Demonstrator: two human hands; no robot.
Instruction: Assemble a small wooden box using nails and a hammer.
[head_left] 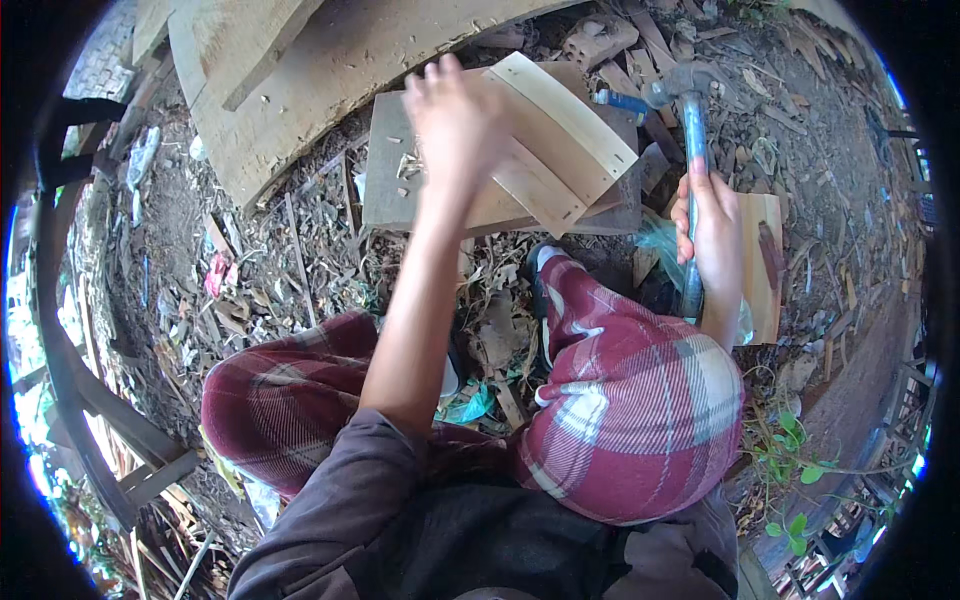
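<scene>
My left hand (458, 125), smeared a little by motion, is over the left part of a low wooden block (388, 190). Its fingers are spread and nothing shows in them. Just right of it lies a pale panel of thin wooden slats (575, 120), set at a slant on the block, with small dark marks near its lower right edge. My right hand (712, 225) is wrapped round the blue, worn handle of a claw hammer (692, 130), held upright beside the block with its metal head at the far end. Wood chips (408, 165) sit on the block.
A large plywood sheet (330, 90) lies at the far left. Beyond the block are a brick (600, 40) and a small blue cylinder (622, 101). Another pale board (762, 270) lies behind my right hand. Leaves and scraps litter the ground; a green plant (795, 440) grows at right.
</scene>
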